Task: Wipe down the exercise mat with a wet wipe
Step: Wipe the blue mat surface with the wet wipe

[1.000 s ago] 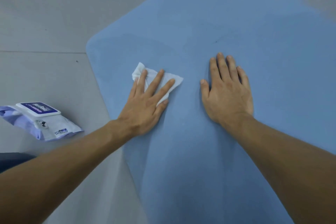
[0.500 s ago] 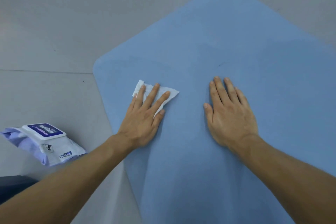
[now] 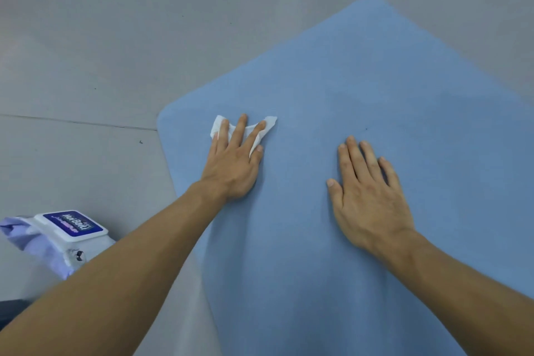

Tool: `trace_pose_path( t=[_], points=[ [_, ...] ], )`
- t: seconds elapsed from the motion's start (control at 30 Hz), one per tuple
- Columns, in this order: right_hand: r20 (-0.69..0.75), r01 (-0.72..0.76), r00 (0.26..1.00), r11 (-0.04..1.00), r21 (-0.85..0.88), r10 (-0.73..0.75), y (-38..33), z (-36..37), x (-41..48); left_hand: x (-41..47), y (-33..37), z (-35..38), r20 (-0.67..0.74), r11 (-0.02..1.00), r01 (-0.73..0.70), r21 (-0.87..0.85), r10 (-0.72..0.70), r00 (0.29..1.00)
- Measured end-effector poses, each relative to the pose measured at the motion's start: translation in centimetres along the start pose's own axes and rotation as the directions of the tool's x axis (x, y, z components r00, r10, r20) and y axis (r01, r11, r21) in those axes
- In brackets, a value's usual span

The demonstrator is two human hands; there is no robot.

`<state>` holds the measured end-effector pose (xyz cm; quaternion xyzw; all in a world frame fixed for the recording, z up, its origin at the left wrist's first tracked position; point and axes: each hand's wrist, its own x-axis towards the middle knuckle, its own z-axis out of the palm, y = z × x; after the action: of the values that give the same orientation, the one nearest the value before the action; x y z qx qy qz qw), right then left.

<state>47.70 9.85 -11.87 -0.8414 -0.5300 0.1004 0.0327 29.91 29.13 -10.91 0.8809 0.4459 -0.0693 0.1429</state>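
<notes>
Near the left corner of the blue exercise mat (image 3: 361,81), the wet wipe (image 3: 270,122) lies crumpled under the fingers of the left hand (image 3: 231,165). White edges of it show past the fingertips and between them. This grip is flat, not a pinch: the fingers are straight and spread, pressing the wipe down onto the mat, with the palm low behind it.

The right hand (image 3: 372,196) lies well apart to the right, also flat with its fingers straight. It holds nothing and seems to brace the mat against sliding.

From the wipe, most of the bare mat lies ahead towards the far corner and across to the right, past the right hand. The mat's left edge is just beside the wipe. Two sides of the mat run out of view, so I cannot tell its long axis for sure. The left hand is plainly the one to carry the next stroke, probably forward or rightward.

A pack of wipes (image 3: 63,237) sits on the grey floor (image 3: 101,37), left of the left forearm.
</notes>
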Motion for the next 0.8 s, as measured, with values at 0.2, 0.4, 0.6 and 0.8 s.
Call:
trace_pose_path(
  t=[0.2, 0.4, 0.6, 0.8],
  points=[
    [0.024, -0.001, 1.0, 0.996, 0.091, -0.001, -2.7, -0.9, 5.7, 2.7, -0.3, -1.3, 0.023, 1.0, 0.011, 0.005, -0.011, 1.0],
    [-0.044, 0.003, 0.999, 0.998, 0.057, -0.001, -4.2, -0.5, 7.9, 5.4, -2.8, -1.7, -0.02, 1.0, -0.01, 0.012, 0.01, 1.0],
    [-0.041, 0.004, 0.999, 0.998, 0.063, -0.001, -4.3, -0.5, 8.0, 8.9, -2.5, -2.4, -0.061, 0.989, 0.15, 0.017, -0.149, 0.987],
    [-0.061, 0.0, 0.998, 0.996, 0.085, 0.005, -4.2, -0.5, 8.1, 5.0, 1.0, -0.6, -0.025, 0.972, -0.187, 0.139, 0.192, 0.981]
  ],
)
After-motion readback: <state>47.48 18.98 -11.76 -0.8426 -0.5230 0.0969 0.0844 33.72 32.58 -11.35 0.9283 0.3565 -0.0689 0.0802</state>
